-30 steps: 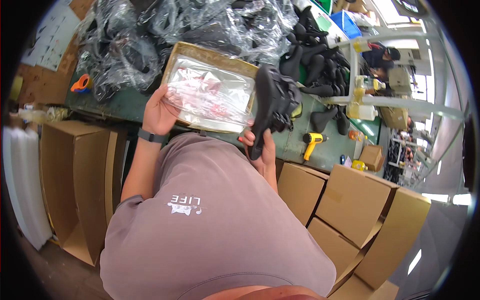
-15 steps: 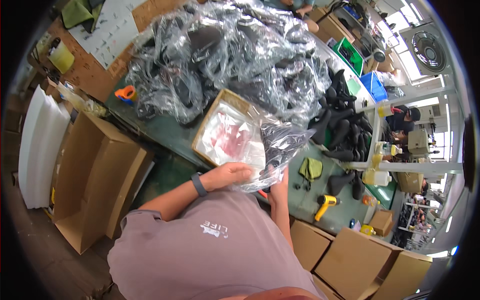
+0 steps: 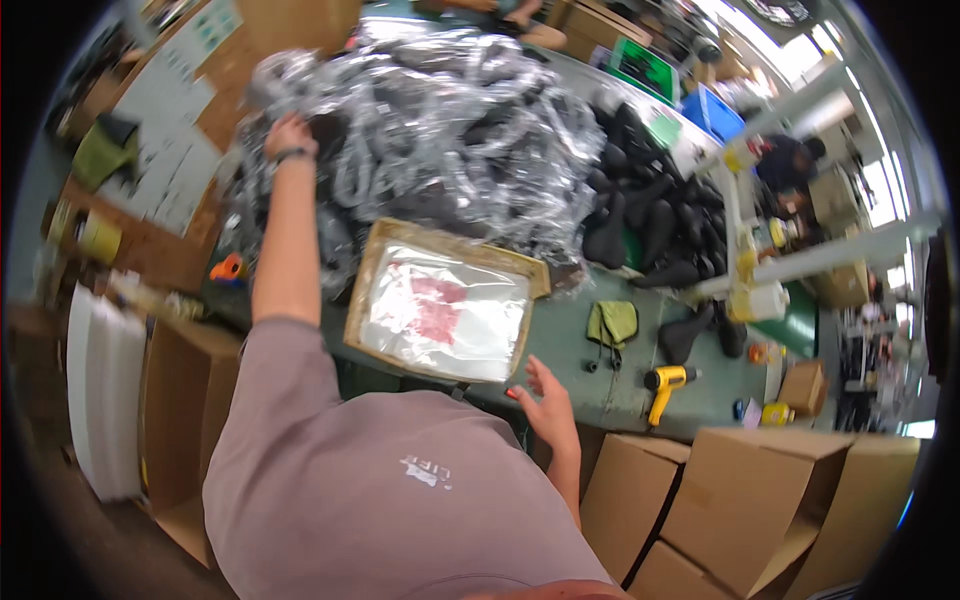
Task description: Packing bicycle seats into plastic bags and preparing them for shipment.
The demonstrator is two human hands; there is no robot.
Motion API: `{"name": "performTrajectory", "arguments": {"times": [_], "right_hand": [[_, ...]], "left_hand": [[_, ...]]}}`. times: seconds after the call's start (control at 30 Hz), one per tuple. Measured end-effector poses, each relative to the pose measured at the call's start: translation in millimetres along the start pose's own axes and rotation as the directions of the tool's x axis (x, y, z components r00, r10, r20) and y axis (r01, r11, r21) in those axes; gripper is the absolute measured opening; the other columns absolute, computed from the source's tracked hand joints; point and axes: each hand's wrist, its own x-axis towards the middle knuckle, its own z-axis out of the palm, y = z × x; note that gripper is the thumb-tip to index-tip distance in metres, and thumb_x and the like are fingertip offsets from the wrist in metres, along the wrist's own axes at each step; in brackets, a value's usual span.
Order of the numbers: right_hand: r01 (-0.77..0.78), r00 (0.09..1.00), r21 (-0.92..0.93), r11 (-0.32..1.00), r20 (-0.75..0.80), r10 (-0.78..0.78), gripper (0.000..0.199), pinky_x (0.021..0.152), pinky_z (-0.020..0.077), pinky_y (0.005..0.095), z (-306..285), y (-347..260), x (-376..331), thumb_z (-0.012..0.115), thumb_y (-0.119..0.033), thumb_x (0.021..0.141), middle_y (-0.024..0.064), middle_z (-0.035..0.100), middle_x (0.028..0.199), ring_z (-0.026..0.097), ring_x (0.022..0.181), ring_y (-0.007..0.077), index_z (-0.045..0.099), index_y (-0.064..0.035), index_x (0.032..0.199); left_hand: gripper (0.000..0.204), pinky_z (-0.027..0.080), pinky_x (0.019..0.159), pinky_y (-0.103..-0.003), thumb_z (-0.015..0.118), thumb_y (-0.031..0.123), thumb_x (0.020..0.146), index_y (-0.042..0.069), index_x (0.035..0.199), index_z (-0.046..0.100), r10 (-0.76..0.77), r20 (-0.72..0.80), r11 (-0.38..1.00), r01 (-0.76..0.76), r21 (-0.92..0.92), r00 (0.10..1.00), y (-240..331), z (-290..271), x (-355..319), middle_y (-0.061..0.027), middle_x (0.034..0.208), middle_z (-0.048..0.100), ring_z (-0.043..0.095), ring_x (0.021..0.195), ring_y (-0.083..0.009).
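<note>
Bagged saddles [image 3: 450, 150] lie in one heap, too tangled for me to count, behind one open tray [image 3: 362, 290]. I see two hands: the left hand [image 3: 290, 137] is at the heap's left side, its grip too blurred to tell; the right hand [image 3: 548, 405] spreads its fingers beside the tray. Smaller still: one yellow heat gun [image 3: 668, 380], one orange object [image 3: 228, 268].

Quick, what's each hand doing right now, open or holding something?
Left hand: at the plastic-wrapped heap; blurred, so its grip cannot be told.
Right hand: open, fingers apart, near the tray.
</note>
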Motion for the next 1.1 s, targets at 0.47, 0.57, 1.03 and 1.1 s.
{"name": "performTrajectory", "arguments": {"times": [0.47,0.57,1.03,1.1], "right_hand": [[-0.417,0.868,0.134,0.899,-0.236,0.437,0.064,0.096,0.0601,0.0488,-188.2,313.4,17.5,0.083,-0.032,0.093,0.0244,0.079,0.119,0.076,0.112,0.041,0.064,0.0,0.145],[-0.406,0.882,0.11,0.907,-0.214,0.421,0.061,0.095,0.0595,0.0512,-244.8,328.3,127.6,0.083,-0.032,0.092,0.0253,0.077,0.12,0.075,0.111,0.0431,0.065,0.0003,0.142],[-0.58,0.649,0.087,0.81,-0.552,0.524,0.096,0.116,0.0518,0.05,-289.5,344.6,533.0,0.09,-0.046,0.083,0.0248,0.063,0.149,0.062,0.137,0.0442,0.048,-0.005,0.159],[-0.45,0.715,-0.002,0.893,-0.6,0.36,0.082,0.111,0.0528,0.0508,-294.3,337.1,515.1,0.09,-0.045,0.082,0.0218,0.067,0.137,0.063,0.13,0.0431,0.058,-0.0049,0.146]], "left_hand": [[0.041,0.062,0.093,-0.044,0.079,0.027,0.101,0.011,0.139,0.075,-0.939,0.098,0.276,-0.555,0.785,-0.328,-322.0,133.6,-677.2,-0.0157,0.129,0.079,0.078,0.111,-0.0348],[0.052,0.062,0.097,-0.042,0.081,0.027,0.102,0.009,0.149,0.067,-0.981,0.169,0.19,-0.585,0.788,-0.092,-329.4,148.9,-683.6,-0.0159,0.131,0.079,0.078,0.116,-0.0329],[0.052,0.06,0.102,-0.048,0.077,0.032,0.104,0.007,0.148,0.068,-0.899,-0.162,-0.354,-0.459,0.815,0.406,-296.6,117.6,-705.3,-0.0225,0.131,0.077,0.075,0.119,-0.0403],[0.052,0.059,0.103,-0.048,0.077,0.031,0.104,0.007,0.149,0.067,-0.901,-0.204,-0.368,-0.425,0.827,0.382,-317.3,120.3,-703.3,-0.0229,0.132,0.076,0.074,0.121,-0.0409]]}}
